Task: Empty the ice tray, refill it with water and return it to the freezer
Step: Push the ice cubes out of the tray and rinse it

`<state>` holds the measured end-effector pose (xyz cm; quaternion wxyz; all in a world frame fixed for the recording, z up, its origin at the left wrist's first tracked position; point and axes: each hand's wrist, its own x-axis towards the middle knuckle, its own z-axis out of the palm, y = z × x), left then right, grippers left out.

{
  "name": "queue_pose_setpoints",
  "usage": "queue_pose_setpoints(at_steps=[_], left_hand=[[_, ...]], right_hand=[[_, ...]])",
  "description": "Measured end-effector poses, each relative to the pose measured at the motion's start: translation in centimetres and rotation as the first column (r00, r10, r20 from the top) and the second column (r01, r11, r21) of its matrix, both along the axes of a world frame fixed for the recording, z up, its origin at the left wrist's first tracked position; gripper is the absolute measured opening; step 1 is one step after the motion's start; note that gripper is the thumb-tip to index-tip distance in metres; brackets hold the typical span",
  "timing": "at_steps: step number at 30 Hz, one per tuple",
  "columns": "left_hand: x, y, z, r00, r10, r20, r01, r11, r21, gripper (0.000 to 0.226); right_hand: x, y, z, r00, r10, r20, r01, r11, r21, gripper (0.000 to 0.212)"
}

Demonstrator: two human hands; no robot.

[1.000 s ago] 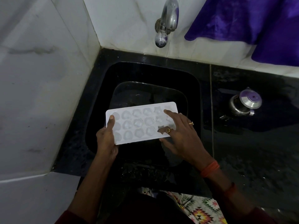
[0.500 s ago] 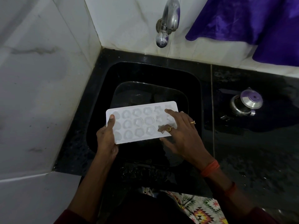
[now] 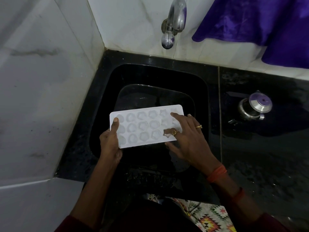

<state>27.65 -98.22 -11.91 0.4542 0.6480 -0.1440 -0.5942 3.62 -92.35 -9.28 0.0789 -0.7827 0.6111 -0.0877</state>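
The left hand (image 3: pixel 110 141) gripped the tray (image 3: pixel 147 109) over the sink (image 3: pixel 158 67). The right hand (image 3: pixel 189 139) pressed flat, fingers (image 3: pixel 177 117) spread. A hard push could tip it, spilling ice (image 3: pixel 143 125).

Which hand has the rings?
The right hand, spread over the ice tray's right end: two gold rings. The left hand, gripping the left end, wears none.
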Motion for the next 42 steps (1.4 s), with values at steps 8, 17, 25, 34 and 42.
queue_pose_setpoints(at_steps=[8,17,25,34,42], left_hand=[[-0.1,-0.1,-0.4,1.0,0.002,0.005,-0.002,1.0,-0.004,0.032],[-0.2,-0.3,-0.1,1.0,0.015,0.003,-0.015,1.0,-0.003,0.03],[-0.4,-0.4,0.0,1.0,0.01,0.0,-0.01,1.0,-0.004,0.029],[-0.9,0.0,0.2,1.0,-0.007,-0.027,0.007,1.0,-0.002,0.029],[-1.4,0.2,0.3,1.0,-0.009,-0.024,0.009,1.0,0.008,0.029]], right_hand=[[0.0,-0.2,0.3,0.986,-0.003,-0.167,-0.001,1.0,-0.026,0.039],[-0.2,-0.3,0.1,0.991,-0.053,-0.124,0.029,0.982,-0.185,0.032],[-0.3,-0.6,-0.1,0.993,-0.032,-0.11,0.013,0.986,-0.169,0.029],[-0.2,-1.0,0.0,0.994,-0.109,0.024,0.112,0.972,-0.205,0.048],[0.2,-1.3,-0.9,0.988,-0.151,-0.01,0.147,0.975,-0.167,0.05]])
